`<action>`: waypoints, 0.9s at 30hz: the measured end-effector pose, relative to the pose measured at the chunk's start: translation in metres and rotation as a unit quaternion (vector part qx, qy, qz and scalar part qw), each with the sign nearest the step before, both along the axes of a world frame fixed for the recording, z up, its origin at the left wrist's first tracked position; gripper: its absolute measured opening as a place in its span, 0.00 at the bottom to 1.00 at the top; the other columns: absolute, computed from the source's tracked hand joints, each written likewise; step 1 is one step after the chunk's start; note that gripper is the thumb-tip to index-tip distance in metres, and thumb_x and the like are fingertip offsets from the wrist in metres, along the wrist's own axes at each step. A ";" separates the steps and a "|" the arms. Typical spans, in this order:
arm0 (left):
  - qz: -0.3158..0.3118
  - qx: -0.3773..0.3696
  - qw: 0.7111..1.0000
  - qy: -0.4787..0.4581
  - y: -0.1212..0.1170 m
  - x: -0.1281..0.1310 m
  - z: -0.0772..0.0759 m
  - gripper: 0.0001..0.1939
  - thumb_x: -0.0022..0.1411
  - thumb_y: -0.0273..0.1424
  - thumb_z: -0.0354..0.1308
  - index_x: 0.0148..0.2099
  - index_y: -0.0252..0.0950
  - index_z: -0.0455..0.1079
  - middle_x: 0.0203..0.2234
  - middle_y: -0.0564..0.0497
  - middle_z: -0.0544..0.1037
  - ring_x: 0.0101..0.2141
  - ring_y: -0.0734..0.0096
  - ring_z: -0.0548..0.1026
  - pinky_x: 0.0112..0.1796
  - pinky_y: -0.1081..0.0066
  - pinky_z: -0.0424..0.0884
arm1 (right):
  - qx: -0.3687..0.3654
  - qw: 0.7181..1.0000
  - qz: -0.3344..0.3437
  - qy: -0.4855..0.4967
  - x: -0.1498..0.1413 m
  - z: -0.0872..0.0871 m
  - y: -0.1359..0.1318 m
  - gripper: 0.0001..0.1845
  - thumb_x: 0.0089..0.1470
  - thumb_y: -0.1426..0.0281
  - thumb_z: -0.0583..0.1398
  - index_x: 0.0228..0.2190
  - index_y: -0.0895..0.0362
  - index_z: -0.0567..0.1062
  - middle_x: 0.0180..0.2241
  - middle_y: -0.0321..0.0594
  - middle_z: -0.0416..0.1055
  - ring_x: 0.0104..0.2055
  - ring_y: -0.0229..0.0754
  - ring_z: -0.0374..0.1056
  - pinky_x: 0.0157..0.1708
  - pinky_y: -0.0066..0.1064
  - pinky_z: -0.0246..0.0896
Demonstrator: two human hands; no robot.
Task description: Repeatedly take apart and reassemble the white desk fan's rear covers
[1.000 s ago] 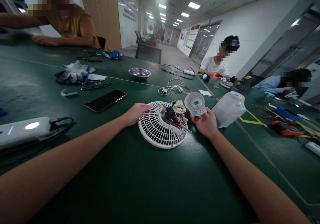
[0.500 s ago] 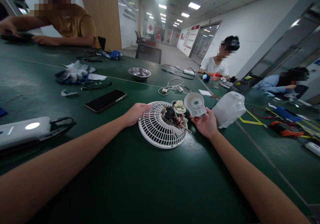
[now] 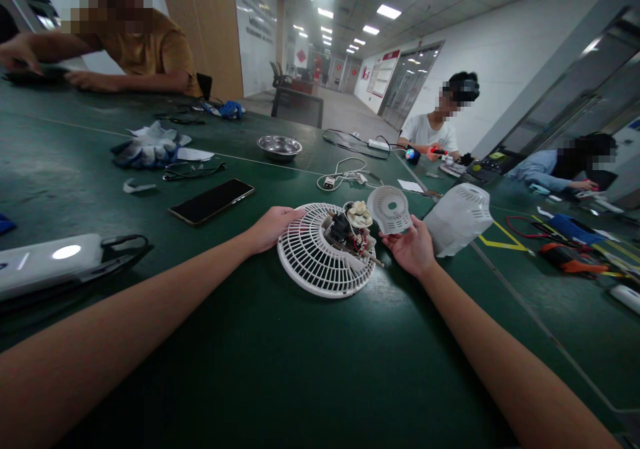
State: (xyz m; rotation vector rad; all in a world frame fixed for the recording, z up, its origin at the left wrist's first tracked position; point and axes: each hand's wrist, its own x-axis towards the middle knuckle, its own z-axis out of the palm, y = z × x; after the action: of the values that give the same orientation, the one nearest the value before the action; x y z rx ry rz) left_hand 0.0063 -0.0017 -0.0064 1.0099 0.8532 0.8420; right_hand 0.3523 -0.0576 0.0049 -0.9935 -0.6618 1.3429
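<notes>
My left hand grips the left rim of a round white fan grille, thumb on top. The grille lies on the green table, and a fan motor with wires and a cream-coloured part sits on its centre. On the other side, my right hand is closed on a white slotted motor cover, held up at its lower edge. That cover stands tilted beside the motor, apart from it. Close to the right of my right hand is a translucent white plastic housing.
A black phone, gloves and a metal bowl lie beyond my left hand. A white cable is behind the grille. On the right are an orange-black tool and a blue object. Several people sit around the table.
My hands, the grille and the motor cover hold almost still. At the far right, a co-worker's hand has shifted slightly.
</notes>
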 end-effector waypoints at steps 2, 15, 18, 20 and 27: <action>0.003 -0.002 1.000 -0.001 0.000 0.000 0.000 0.08 0.70 0.28 0.60 0.42 0.31 0.79 0.37 0.43 0.84 0.34 0.69 0.81 0.39 0.68 0.77 | 0.001 1.000 0.002 0.000 -0.001 0.001 -0.001 0.16 0.60 0.56 0.56 0.46 0.51 0.71 0.33 0.42 0.80 0.31 0.46 0.78 0.28 0.34 0.77; 0.007 0.011 1.000 -0.010 0.003 0.003 -0.004 0.08 0.69 0.29 0.59 0.41 0.31 0.79 0.37 0.43 0.83 0.34 0.69 0.81 0.41 0.67 0.77 | 0.037 0.999 -0.006 -0.008 -0.031 0.007 -0.017 0.17 0.58 0.55 0.59 0.46 0.49 0.72 0.34 0.39 0.80 0.33 0.45 0.77 0.30 0.34 0.75; 0.018 0.000 1.000 -0.003 0.001 0.004 -0.001 0.08 0.70 0.28 0.59 0.40 0.31 0.79 0.35 0.43 0.83 0.33 0.70 0.81 0.41 0.68 0.77 | 0.093 0.996 -0.002 -0.016 -0.049 0.012 -0.029 0.22 0.55 0.57 0.63 0.51 0.44 0.70 0.40 0.35 0.79 0.35 0.44 0.76 0.30 0.34 0.73; 0.020 -0.004 1.000 0.000 0.000 0.004 0.000 0.08 0.69 0.28 0.59 0.40 0.31 0.79 0.35 0.44 0.83 0.33 0.69 0.81 0.41 0.68 0.77 | 0.131 0.991 -0.017 -0.029 -0.058 0.013 -0.035 0.25 0.54 0.60 0.64 0.54 0.41 0.68 0.44 0.33 0.78 0.36 0.42 0.74 0.29 0.32 0.72; 0.008 0.008 1.000 -0.003 0.000 0.002 -0.001 0.08 0.69 0.29 0.59 0.40 0.31 0.78 0.37 0.43 0.83 0.35 0.68 0.81 0.41 0.67 0.77 | 0.227 0.960 -0.035 -0.162 -0.071 0.011 -0.048 0.37 0.51 0.67 0.68 0.60 0.38 0.65 0.48 0.35 0.75 0.43 0.45 0.72 0.40 0.38 0.75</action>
State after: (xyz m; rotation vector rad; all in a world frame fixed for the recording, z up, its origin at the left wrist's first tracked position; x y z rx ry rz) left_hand 0.0085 -0.0014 -0.0072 1.0152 0.8515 0.8664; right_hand 0.2813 -0.1051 0.0159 -0.8532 -1.1160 0.9115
